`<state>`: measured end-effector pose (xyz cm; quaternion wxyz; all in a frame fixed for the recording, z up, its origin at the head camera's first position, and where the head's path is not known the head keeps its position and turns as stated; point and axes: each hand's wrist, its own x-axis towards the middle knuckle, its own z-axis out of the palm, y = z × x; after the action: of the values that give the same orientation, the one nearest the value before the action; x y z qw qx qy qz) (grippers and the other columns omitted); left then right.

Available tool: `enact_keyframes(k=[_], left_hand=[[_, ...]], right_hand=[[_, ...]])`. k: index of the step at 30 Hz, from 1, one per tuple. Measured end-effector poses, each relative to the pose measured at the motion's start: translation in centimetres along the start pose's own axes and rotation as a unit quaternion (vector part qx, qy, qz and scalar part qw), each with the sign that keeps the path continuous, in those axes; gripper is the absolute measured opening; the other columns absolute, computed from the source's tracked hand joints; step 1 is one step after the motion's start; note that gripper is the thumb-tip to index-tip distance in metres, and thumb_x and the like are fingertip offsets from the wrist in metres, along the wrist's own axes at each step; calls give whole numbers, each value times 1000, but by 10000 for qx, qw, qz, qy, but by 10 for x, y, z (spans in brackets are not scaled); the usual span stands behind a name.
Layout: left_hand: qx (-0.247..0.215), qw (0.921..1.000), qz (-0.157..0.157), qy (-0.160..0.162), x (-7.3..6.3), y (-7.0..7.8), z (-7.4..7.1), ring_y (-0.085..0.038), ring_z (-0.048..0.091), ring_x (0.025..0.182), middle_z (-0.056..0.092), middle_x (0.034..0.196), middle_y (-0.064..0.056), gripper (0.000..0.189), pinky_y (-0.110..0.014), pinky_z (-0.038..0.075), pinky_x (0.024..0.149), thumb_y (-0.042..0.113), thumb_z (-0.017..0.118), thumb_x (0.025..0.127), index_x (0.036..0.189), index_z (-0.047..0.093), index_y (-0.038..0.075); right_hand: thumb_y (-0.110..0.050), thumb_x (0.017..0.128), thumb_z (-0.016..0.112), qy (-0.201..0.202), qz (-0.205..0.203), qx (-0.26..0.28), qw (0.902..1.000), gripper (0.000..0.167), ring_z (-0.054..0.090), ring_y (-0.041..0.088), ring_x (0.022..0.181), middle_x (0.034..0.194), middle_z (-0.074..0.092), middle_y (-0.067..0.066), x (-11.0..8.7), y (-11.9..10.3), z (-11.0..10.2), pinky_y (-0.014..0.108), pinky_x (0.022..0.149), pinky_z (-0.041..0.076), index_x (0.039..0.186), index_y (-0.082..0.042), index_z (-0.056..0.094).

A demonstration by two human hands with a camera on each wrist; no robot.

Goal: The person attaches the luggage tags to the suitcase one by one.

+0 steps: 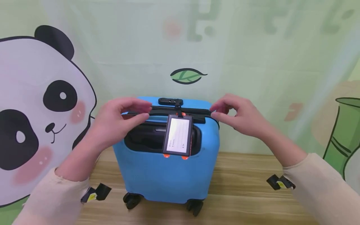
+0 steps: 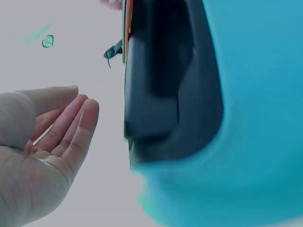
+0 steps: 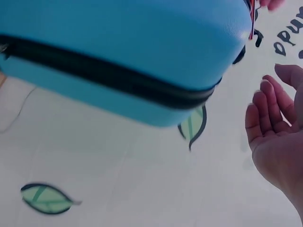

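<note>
A small blue suitcase (image 1: 168, 178) stands upright on black wheels in the head view. A luggage tag (image 1: 177, 134) with a white card and dark frame hangs over its black recessed panel (image 1: 144, 137). My left hand (image 1: 112, 120) hovers at the top left edge, fingers gently bent and holding nothing. In the left wrist view the left hand (image 2: 57, 137) is apart from the case. Over the top right corner is my right hand (image 1: 240, 115), its thumb and fingers curved with a gap between. The right wrist view shows this right hand (image 3: 277, 118) clear of the blue shell.
The suitcase stands on a wood-grain surface (image 1: 242, 187). Behind it hangs a pale green backdrop (image 1: 135, 47) with a large panda (image 1: 25, 93) at left, a leaf and bamboo. Beside the tag, a black fitting (image 1: 170, 102) sits on the case's top.
</note>
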<state>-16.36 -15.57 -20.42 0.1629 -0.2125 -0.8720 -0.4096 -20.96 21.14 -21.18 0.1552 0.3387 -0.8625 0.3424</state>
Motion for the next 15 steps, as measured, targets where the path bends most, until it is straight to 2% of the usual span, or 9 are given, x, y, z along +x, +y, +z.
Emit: enact_keyframes(k=[2, 5, 9, 10, 14, 15], left_hand=[[134, 9998, 55, 113, -10, -7, -7, -20, 74, 111, 78, 124, -7, 33, -25, 60, 94, 13, 81, 97, 130, 77, 10], [378, 9980, 163, 471, -29, -21, -15, -4, 72, 106, 79, 121, -7, 33, -7, 53, 85, 13, 83, 95, 128, 78, 11], [818, 9910, 183, 1042, -60, -46, -21, 17, 62, 101, 79, 118, -9, 38, -2, 48, 85, 13, 87, 92, 129, 78, 12], [952, 9883, 122, 1182, -68, -52, -22, 16, 64, 100, 79, 118, -10, 39, 0, 46, 85, 14, 87, 91, 129, 78, 12], [1542, 9741, -163, 1648, -97, -81, -25, 26, 57, 95, 78, 121, -13, 41, 4, 39, 84, 14, 88, 90, 129, 78, 11], [1655, 9707, -199, 1729, -103, -89, -26, 20, 64, 93, 78, 121, -15, 40, 5, 37, 84, 13, 88, 89, 128, 78, 9]], right_hand=[[-11, 98, 78, 64, -53, -105, 9999, 19, 62, 16, 88, 98, 69, -1, -13, 6, -6, 23, 75, 53, 117, -10, 78], [-5, 96, 78, 167, -48, -178, 9997, 24, 64, 12, 88, 102, 72, 0, -34, 17, -13, 19, 77, 53, 120, -9, 77], [-3, 95, 79, 187, 43, -479, 9987, 26, 64, 9, 94, 108, 74, 0, -61, 33, -19, 15, 85, 51, 121, -7, 77], [-4, 95, 79, 174, 67, -652, 9977, 26, 65, 10, 95, 110, 75, 0, -68, 38, -20, 15, 85, 51, 121, -7, 77], [-12, 95, 82, 138, 307, -1410, 9894, 30, 66, 19, 101, 115, 75, 2, -97, 59, -18, 24, 86, 53, 124, -8, 76], [-14, 95, 83, 162, 399, -1562, 9868, 31, 66, 21, 102, 115, 75, 2, -106, 65, -16, 27, 84, 54, 124, -8, 76]])
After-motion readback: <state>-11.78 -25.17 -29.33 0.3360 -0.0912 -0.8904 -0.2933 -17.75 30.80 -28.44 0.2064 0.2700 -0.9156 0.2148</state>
